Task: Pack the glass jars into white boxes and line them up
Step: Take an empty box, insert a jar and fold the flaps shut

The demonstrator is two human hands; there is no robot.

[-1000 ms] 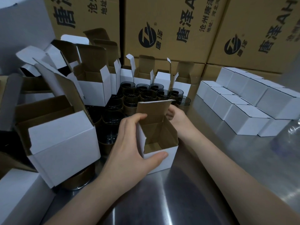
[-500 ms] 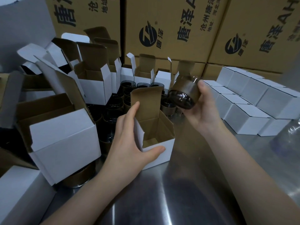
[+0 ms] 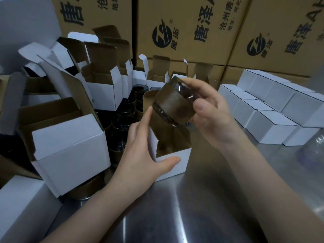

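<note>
Right hand (image 3: 215, 118) is curled round a dark glass jar (image 3: 172, 104) with a brown band, holding it tilted just above the open white box (image 3: 173, 165) in the middle of the frame. Left hand (image 3: 145, 151) grips that box on the steel bench (image 3: 192, 216) — thumb on the front wall, fingers up its left side. More jars (image 3: 122, 118) stand behind it, centre left, and closed white boxes (image 3: 273, 109) sit in rows at the right.

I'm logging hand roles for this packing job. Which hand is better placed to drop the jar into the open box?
Right. The right hand grips the glass jar tilted above the open white box, which the left hand holds steady.
</note>
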